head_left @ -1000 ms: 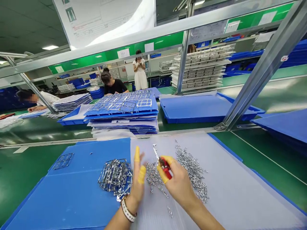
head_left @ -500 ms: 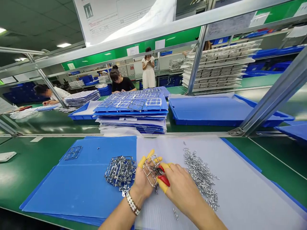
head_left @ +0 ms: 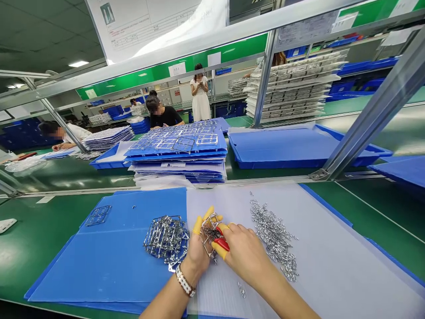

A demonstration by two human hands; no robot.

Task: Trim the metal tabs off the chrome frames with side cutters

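Note:
My left hand (head_left: 198,248), in yellow finger cots, is closed on a small metal frame (head_left: 206,235) with crossbars, held tilted above the white sheet. In my right hand (head_left: 244,248) is a pair of red-handled pliers (head_left: 222,243); their jaws sit at the frame and are partly hidden by my fingers. Small twisted metal pieces show at my left palm. Left of my hands, a heap of metal frames (head_left: 166,241) lies on the blue sheet (head_left: 83,266). To the right, a long pile of small twisted metal pieces (head_left: 274,235) rests on the white sheet (head_left: 332,248).
One lone metal frame (head_left: 98,215) lies at the blue sheet's far left. Behind, a stack of blue sheets (head_left: 177,166) carries more frames, beside a blue tray (head_left: 282,146). A slanting metal post (head_left: 372,104) stands at right. Several people are across the bench.
The whole view has shifted slightly. My right hand and the pliers have moved a little closer over the frame, which has turned slightly in my left hand.

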